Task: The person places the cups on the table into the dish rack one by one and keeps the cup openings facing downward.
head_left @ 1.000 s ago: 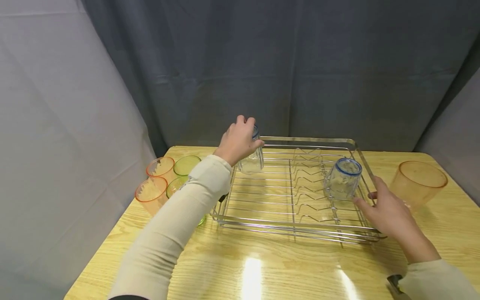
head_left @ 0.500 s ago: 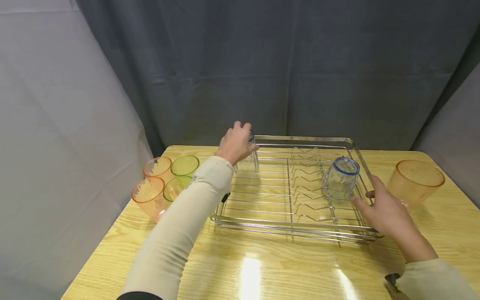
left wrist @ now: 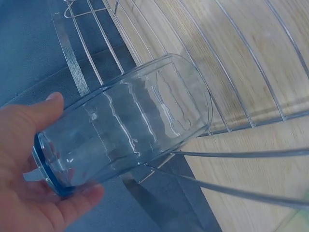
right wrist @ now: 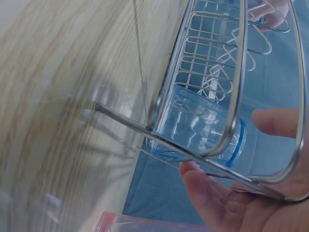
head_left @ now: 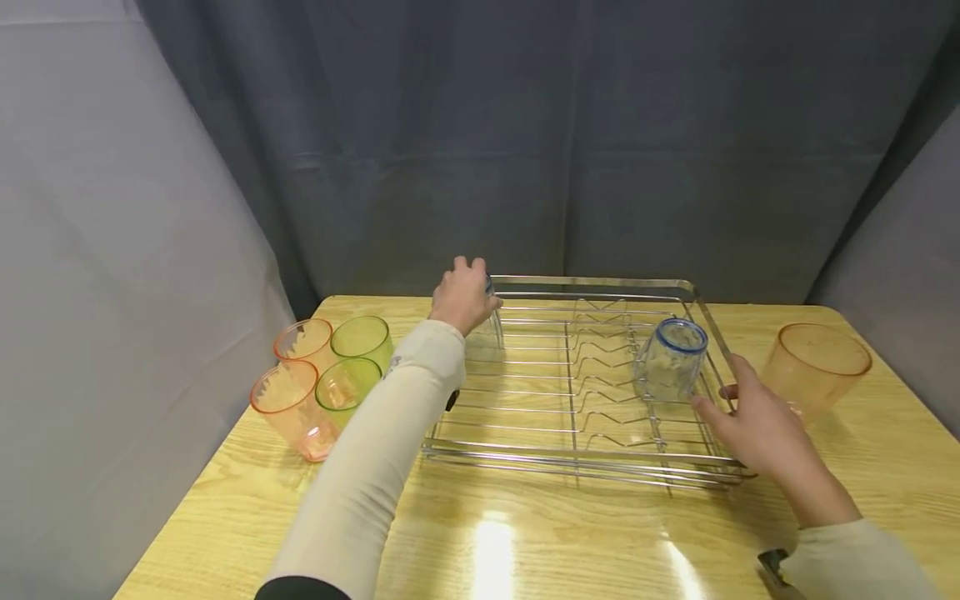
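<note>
My left hand (head_left: 461,296) grips a clear drinking glass (left wrist: 130,116) by its blue-ringed upper end. Its other end is down at the wires in the back left corner of the dish rack (head_left: 573,454); in the head view the hand covers much of it. On the rack's right side, my right hand (head_left: 761,417) holds the side rail, with fingers and thumb about the wires in the right wrist view. Close to that thumb stands a second clear glass (head_left: 670,367) inside the rack, its blue ring at the top.
Two orange-rimmed cups (head_left: 285,400) and two green cups (head_left: 362,337) stand left of the rack, near my left forearm. A wide orange cup (head_left: 817,358) stands beyond my right hand. A dark curtain (head_left: 562,150) hangs behind the table (head_left: 420,533).
My left hand has moved down and slightly left with the glass, to the rack's back left corner. The right hand keeps its hold on the rail. The whole head view has shifted slightly.
</note>
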`<action>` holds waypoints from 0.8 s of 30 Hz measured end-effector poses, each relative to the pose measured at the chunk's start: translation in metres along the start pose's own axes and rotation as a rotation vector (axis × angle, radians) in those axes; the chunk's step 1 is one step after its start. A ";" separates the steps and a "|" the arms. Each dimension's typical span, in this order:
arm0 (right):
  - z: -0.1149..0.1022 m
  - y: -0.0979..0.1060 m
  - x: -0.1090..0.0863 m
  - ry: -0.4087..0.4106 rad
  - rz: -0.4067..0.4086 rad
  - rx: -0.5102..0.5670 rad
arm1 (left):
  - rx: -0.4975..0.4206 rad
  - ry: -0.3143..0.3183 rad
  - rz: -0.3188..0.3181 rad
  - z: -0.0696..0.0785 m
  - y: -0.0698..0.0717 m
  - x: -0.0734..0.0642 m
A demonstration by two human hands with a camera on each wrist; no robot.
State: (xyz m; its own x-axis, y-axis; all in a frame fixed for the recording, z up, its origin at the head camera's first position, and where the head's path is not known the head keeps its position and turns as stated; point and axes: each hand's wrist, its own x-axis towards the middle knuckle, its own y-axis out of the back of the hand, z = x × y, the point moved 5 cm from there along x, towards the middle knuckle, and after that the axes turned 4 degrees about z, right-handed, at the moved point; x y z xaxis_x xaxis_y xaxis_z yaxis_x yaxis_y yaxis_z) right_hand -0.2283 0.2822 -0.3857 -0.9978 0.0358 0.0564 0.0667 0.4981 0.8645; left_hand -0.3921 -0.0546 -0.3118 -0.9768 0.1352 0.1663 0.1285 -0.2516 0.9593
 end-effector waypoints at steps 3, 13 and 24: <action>-0.003 0.000 -0.001 0.006 0.004 0.001 | 0.009 0.018 0.023 -0.003 0.000 0.000; -0.006 0.001 -0.004 -0.016 -0.006 0.008 | -0.016 -0.013 -0.066 -0.005 0.000 -0.002; -0.005 0.001 -0.001 -0.002 -0.003 0.007 | -0.010 -0.064 -0.100 -0.010 0.004 -0.006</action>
State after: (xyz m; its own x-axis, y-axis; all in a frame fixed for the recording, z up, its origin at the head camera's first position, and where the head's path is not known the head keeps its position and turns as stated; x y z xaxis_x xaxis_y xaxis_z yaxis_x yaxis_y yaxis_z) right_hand -0.2277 0.2788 -0.3825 -0.9979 0.0366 0.0528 0.0641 0.5046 0.8610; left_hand -0.3875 -0.0662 -0.3115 -0.9716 0.2212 0.0846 0.0291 -0.2430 0.9696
